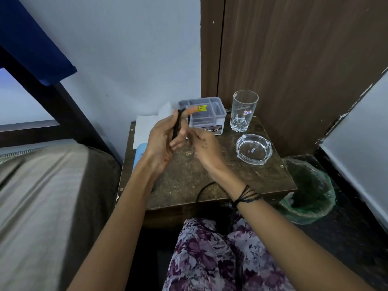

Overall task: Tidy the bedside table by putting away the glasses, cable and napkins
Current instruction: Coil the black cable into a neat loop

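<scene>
Thin black cable (177, 124), partly wound into a tight bundle of loops, sits on the left hand (162, 141). The loops run lengthwise along the raised fingers, long axis near upright and tipped slightly away from the person. Left hand is half open, palm turned toward the right, fingers extended inside the coil, thumb pressing on the bundle.

Right hand (204, 148) is just beside the left one, on its right and slightly lower. Fingers are curled in toward the bundle; they seem to pinch the free strand where it leaves the coil, but the contact is blurred, so the grip cannot be told for sure.

Loose remainder of the cable (202, 191) trails below and nearer the person than both hands, arcs over the near edge of the dark worn wooden bedside table (189, 171) and drops toward the lap. So the slack lies behind and under the right wrist. Judgement: the next wrap depends on the right hand feeding that tail up and over the upright axis of the coil, the left acting only as the spool.

Past the fingertips of the left hand: grey plastic compartment organiser box (210, 114). Left of that hand: white paper napkins (144, 127), flat on the table's far corner. Right of the right hand, well apart: clear tall drinking glass (244, 110), upright, and a clear round glass ashtray (254, 149) nearer.
</scene>
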The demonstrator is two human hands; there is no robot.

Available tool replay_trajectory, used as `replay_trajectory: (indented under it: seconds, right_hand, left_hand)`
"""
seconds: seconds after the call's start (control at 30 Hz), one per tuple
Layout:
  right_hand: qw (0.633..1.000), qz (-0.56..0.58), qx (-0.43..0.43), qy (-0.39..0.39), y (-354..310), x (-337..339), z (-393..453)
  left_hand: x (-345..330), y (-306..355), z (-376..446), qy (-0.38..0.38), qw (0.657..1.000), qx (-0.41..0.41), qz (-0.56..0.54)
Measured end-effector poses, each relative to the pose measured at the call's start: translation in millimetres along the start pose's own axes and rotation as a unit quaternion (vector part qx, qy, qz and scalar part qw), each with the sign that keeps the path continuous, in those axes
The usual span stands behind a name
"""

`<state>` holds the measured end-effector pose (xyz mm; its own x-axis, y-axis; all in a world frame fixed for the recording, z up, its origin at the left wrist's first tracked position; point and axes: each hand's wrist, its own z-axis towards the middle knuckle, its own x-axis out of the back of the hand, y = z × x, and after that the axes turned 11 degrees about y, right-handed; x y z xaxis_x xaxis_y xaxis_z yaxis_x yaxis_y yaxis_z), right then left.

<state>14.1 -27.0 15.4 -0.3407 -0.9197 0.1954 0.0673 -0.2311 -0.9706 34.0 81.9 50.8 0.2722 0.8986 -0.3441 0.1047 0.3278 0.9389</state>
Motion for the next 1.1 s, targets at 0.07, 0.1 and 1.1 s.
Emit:
replay_trajectory:
  seconds: [0.07, 0.1, 1.1]
  right_hand:
    - [1.0, -0.012, -0.003, -0.013, -1, 0, -5]
    - [1.0, -0.02, 0.002, -0.023, -2, 2, -7]
    - [0.99, 0.042, -0.096, -0.099, -4, 22, 3]
  left_hand:
    - [-5, 2, 6, 0.06, 0.997, -0.036, 0.026]
    - [-6, 2, 9, 0.092, 0.993, -0.046, 0.052]
    - [-26, -5, 12, 0.076, 0.993, -0.017, 0.087]
